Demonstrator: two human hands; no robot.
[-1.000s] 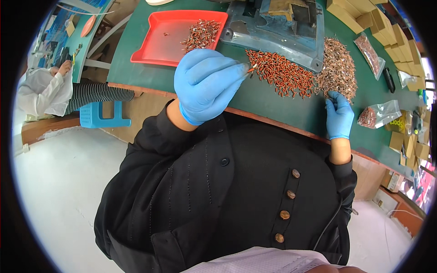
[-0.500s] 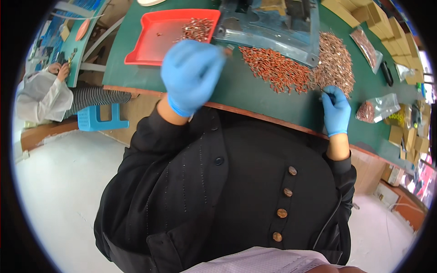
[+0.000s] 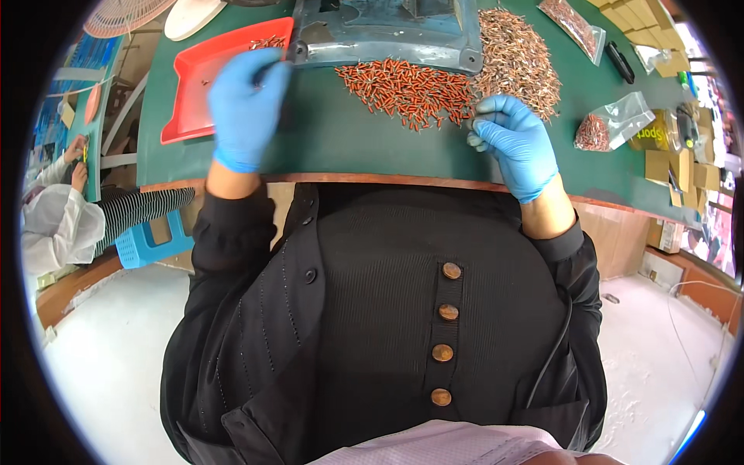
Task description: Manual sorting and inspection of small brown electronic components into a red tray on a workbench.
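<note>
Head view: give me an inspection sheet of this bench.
Surface: green mat, wooden front edge.
Job's things: red tray with few parts; orange parts pile; brown parts pile.
Clutter: bagged parts, cardboard boxes, grey machine base.
Hands: left hand at the tray's edge; right hand pinching at the piles' edge; hold unclear.
Cables: nothing seen.
Surroundings: blue stool, seated co-worker.

Both my hands are in thin blue disposable gloves — the left hand (image 3: 246, 108) and the right hand (image 3: 515, 143) alike, each cuff ending at the wrist. My sleeves are black and loose. Over my front I wear a black ribbed knit with four round brown buttons — wood, perhaps — in a column, and a dark open jacket.
</note>
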